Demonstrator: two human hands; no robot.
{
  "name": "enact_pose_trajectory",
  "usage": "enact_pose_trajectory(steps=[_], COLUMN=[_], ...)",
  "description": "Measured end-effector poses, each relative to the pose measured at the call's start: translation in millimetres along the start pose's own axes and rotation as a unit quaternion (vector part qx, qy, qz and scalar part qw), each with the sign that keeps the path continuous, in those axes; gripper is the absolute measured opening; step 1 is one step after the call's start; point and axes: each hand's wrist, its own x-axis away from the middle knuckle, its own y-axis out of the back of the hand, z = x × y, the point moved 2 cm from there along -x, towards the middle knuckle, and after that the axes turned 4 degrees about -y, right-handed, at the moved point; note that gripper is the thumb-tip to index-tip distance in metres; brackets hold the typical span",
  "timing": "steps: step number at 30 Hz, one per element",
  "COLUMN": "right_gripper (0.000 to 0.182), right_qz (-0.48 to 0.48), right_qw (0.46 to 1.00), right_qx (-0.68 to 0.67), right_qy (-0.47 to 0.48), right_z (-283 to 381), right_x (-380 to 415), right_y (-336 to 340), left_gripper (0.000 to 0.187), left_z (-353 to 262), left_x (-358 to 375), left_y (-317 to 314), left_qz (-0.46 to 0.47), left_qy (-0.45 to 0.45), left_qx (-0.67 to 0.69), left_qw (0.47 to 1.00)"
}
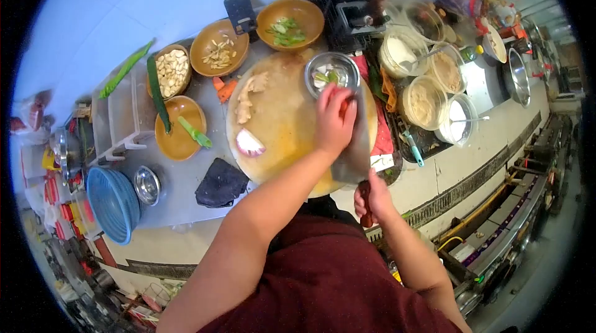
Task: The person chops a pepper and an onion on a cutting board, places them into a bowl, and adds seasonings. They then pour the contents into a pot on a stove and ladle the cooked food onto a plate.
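Note:
My right hand (375, 198) is wrapped round the dark handle of a cleaver, whose wide blade (357, 146) lies over the right part of a round cutting board (279, 140). My left hand (336, 115) is closed on small red pieces (345, 107) beside the blade, just below a small metal bowl (332, 72). Pale and green pieces lie in that bowl. Ginger (244, 106) and a cut piece of onion (250, 143) rest on the board's left side.
Brown bowls (220, 47) with cut food stand behind and left of the board. A dark folded cloth (221, 182) and a blue basket (113, 205) are at the left. Tubs of powder (424, 103) and a turquoise-handled tool (413, 148) sit at the right.

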Motion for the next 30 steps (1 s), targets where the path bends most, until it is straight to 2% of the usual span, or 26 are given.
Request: enact_pose_trajectory(steps=[1,3,4,5,7,9,11,12,14,15,17,19,21,23,25,26,28,29,30], right_gripper=[0.074,0.072,0.070,0.068,0.066,0.064,0.053,0.053,0.047,0.047,0.043,0.044,0.044,0.041,0.041,0.041,0.037,0.042,0.042], right_qz=[-0.003,-0.052,-0.102,-0.125,-0.140,-0.129,-0.128,-0.125,-0.100,-0.088,-0.086,-0.071,-0.061,-0.048,-0.050,-0.050,-0.060,-0.066,-0.068], right_qw=[1.000,0.997,0.992,0.989,0.986,0.987,0.973,0.974,0.963,0.964,0.952,0.944,0.936,0.927,0.926,0.926,0.911,0.896,0.896], right_qx=[0.001,-0.049,-0.031,-0.036,-0.009,0.017,0.167,0.168,0.243,0.244,0.291,0.315,0.338,0.356,0.359,0.361,0.394,0.427,0.426], right_qy=[0.013,0.034,0.069,0.065,0.094,0.096,0.091,0.091,0.057,0.055,0.044,0.062,0.080,0.107,0.105,0.101,0.104,0.105,0.104], right_z=[9,31,34,34,30,9,-6,-15,-33,-39,-42,-40,-37,-34,-29,-29,-29,-29,-23], right_x=[1,12,13,15,24,28,35,36,31,29,25,20,16,12,13,14,16,16,22], right_y=[1,-7,-5,1,10,29,40,46,44,40,33,23,16,9,2,0,0,-1,-9], left_gripper=[0.033,0.034,0.035,0.035,0.035,0.034,0.042,0.042,0.057,0.057,0.068,0.068,0.063,0.061,0.061,0.061,0.062,0.062,0.062], left_z=[1,16,20,20,11,12,23,24,30,37,54,54,62,66,69,63,62,61,57], left_x=[-17,-45,-47,-45,-20,27,71,84,102,105,100,84,75,71,71,72,79,82,84], left_y=[-5,-15,-11,0,31,67,106,119,156,166,183,188,186,184,177,173,166,161,158], left_qz=[-0.001,0.011,-0.010,-0.012,0.068,0.146,0.159,0.157,-0.014,-0.016,-0.115,-0.127,-0.039,-0.047,0.043,0.054,0.087,0.118,0.112], left_qy=[-0.013,-0.007,-0.064,-0.065,-0.156,-0.085,-0.082,-0.081,0.018,0.022,0.089,0.091,0.212,0.189,0.107,0.084,0.061,0.039,0.072], left_qx=[0.026,-0.032,-0.100,-0.100,-0.080,-0.081,-0.127,-0.130,-0.238,-0.248,-0.318,-0.323,-0.255,-0.261,-0.246,-0.228,-0.210,-0.195,-0.178], left_qw=[1.000,0.999,0.993,0.993,0.982,0.982,0.976,0.976,0.971,0.968,0.937,0.934,0.943,0.945,0.962,0.968,0.972,0.973,0.975])
